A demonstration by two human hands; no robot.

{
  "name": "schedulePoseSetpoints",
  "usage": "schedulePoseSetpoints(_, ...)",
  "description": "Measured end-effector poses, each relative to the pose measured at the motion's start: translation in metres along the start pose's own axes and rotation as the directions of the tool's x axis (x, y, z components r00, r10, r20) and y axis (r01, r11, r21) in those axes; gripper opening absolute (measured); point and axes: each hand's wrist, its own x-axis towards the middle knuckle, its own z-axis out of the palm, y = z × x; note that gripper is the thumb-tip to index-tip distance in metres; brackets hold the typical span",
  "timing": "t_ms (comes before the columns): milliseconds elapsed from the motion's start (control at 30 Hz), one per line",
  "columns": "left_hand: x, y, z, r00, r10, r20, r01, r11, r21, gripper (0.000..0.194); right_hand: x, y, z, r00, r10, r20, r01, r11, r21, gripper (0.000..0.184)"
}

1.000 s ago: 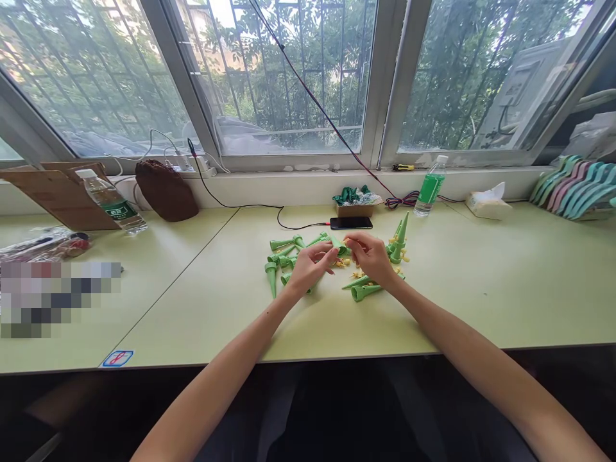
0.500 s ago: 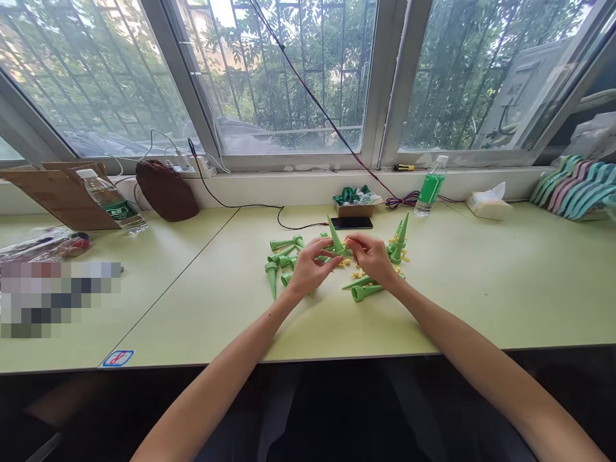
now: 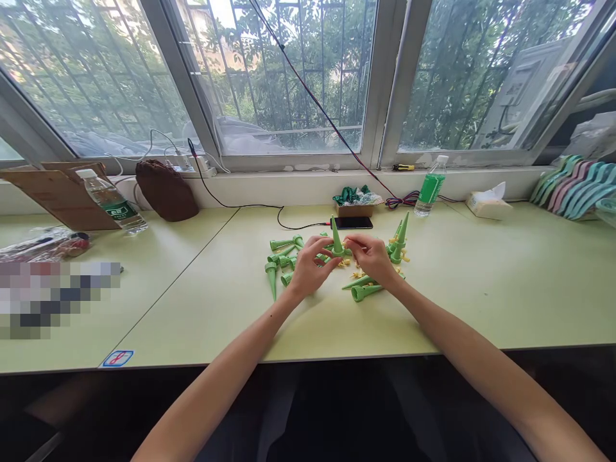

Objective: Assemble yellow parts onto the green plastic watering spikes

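My left hand (image 3: 312,264) grips the base of a green plastic spike (image 3: 336,237), which points upward between finger and thumb. Close against its right side, my right hand (image 3: 369,255) is closed in a pinch; a small yellow piece seems to be at its fingertips, partly hidden. Several loose green cones (image 3: 272,276) lie left of and behind my left hand. More green spikes (image 3: 402,237) stand beyond my right hand with yellow bits on them, and another green cone (image 3: 366,292) lies below it. Small yellow pieces (image 3: 357,274) are scattered between my hands.
Behind the hands lie a phone (image 3: 353,222) on a black cable and a small box (image 3: 355,210). A green-labelled bottle (image 3: 430,186) and a tissue pack (image 3: 489,204) stand back right. At left are another bottle (image 3: 113,202), a brown pouch (image 3: 166,190) and cardboard (image 3: 55,196).
The green spike in my left hand has tilted more upright and its tip has shifted slightly right. Both hands stay almost in place.
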Motion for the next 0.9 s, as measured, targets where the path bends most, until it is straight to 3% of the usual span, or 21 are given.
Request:
schedulePoseSetpoints(333,0.0,-0.003,0.002,0.999,0.042,0.002,-0.042,0.995,0.093,0.029,0.0,0.001,-0.001,1.0,-0.001,-0.005,0.001,0.999,-0.036,0.03)
schedulePoseSetpoints(700,-0.001,-0.011,-0.001,0.969,0.246,0.029,-0.246,0.94,0.235,0.03,0.0,0.001,-0.001,0.999,0.03,0.012,-0.029,0.999,-0.04,0.032)
schedulePoseSetpoints(900,-0.001,-0.016,-0.003,0.959,0.272,0.078,-0.283,0.909,0.306,0.029,0.001,-0.003,-0.002,0.996,0.056,0.067,-0.058,0.998,0.024,0.034)
